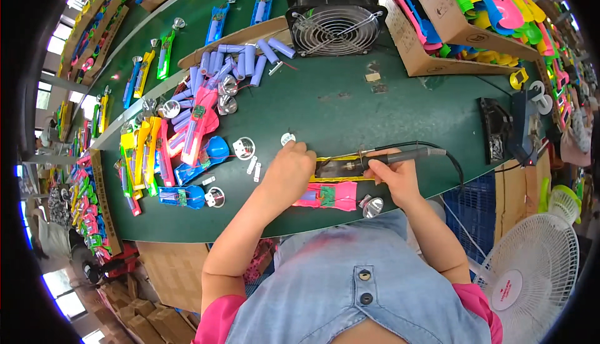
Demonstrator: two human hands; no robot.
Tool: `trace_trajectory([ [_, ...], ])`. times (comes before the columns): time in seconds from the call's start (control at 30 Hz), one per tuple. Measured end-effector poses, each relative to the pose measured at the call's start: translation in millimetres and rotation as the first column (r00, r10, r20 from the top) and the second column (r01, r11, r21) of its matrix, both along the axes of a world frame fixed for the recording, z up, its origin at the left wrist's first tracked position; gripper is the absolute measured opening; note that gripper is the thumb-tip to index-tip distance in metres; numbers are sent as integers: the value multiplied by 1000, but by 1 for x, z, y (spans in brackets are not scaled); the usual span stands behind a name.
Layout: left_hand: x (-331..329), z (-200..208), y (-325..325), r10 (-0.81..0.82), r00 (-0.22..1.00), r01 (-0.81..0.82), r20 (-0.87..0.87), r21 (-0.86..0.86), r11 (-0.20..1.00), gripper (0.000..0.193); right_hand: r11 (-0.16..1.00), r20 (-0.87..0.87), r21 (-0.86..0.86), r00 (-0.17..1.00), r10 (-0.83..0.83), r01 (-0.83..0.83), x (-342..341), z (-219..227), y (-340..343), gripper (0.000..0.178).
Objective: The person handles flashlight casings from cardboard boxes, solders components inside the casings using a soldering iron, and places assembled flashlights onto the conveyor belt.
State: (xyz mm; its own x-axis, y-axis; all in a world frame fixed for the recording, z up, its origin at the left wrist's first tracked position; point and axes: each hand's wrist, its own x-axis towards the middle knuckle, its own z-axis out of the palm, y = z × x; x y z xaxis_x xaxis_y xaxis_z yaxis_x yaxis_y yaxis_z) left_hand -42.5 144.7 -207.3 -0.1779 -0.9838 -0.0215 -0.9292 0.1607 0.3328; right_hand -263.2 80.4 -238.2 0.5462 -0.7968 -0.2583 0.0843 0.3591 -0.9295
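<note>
My right hand [395,176] grips a soldering iron [403,156] with a dark handle, its tip end pointing left over a yellow plastic casing [340,177]. At the casing's left end, my left hand [290,172] is closed with bent fingers; what they pinch is hidden. A small white round piece [287,139] lies just beyond that hand. Nearer to me is a pink casing [328,196] with a green circuit board and a purple cell. A silvery reflector cup [372,207] sits at its right end.
Purple battery cells [250,59] are heaped at the back left, beside coloured casings [147,147] and more reflectors. A black fan [336,28] stands at the back. Cardboard boxes [431,62] of plastic parts fill the far right, above a dark blue device [525,125]. A white fan [537,275] is at lower right.
</note>
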Motion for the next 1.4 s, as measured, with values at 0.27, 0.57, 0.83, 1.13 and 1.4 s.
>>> trace_trajectory([
  [0.27, -1, 3, -6, 2, 996, -1, -93, 11, 1000, 10, 994, 56, -93, 997, -48, 53, 1, -1, 4, 19],
  [0.57, -5, 7, -4, 8, 992, -6, -125, 20, 1000, 5, 724, -29, -678, 978, -205, 131, -22, 20, 12, 24],
  [0.83, -4, 6, -4, 26, 992, -25, -124, 8, 1000, 4, 612, -79, -785, 964, -254, 97, -41, 6, 5, 41],
  [1.13, -3, 7, -5, 5, 995, -8, -97, -28, 1000, 3, 537, -208, -838, 965, -163, -90, -38, 0, 5, 58],
  [1.4, 1, 8, 5, 61, 996, -60, -67, 20, 998, 3, 571, -229, -811, 967, -111, -126, -34, -6, 8, 59],
])
